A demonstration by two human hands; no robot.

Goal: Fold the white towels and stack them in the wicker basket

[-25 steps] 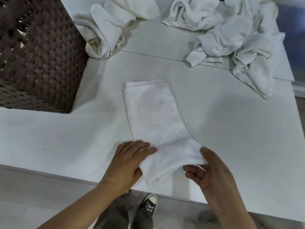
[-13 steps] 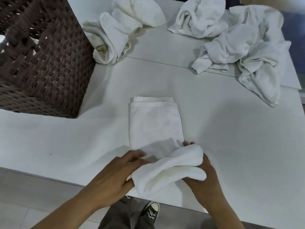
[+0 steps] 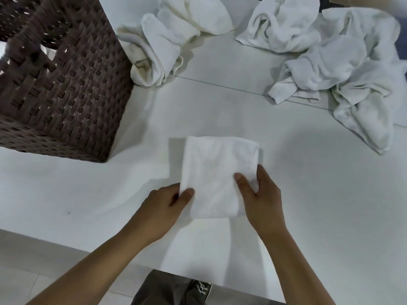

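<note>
A small folded white towel [image 3: 214, 170] lies as a compact rectangle in the middle of the white table [image 3: 308, 194]. My left hand [image 3: 163, 210] pinches its near left edge, thumb on top. My right hand [image 3: 259, 199] grips its right side, thumb on top and fingers round the edge. The dark brown wicker basket [image 3: 66, 89] stands at the far left; something white shows through its weave, but its inside is mostly hidden.
Crumpled white towels lie along the far side: one [image 3: 167, 45] beside the basket, one [image 3: 279, 27] at the back middle, and a heap [image 3: 356, 78] at the far right. The table's near edge runs just below my forearms.
The near half of the long towel was lifted and folded away from me onto the far half, leaving a shorter rectangle. Both hands moved forward with it and now hold its sides.
</note>
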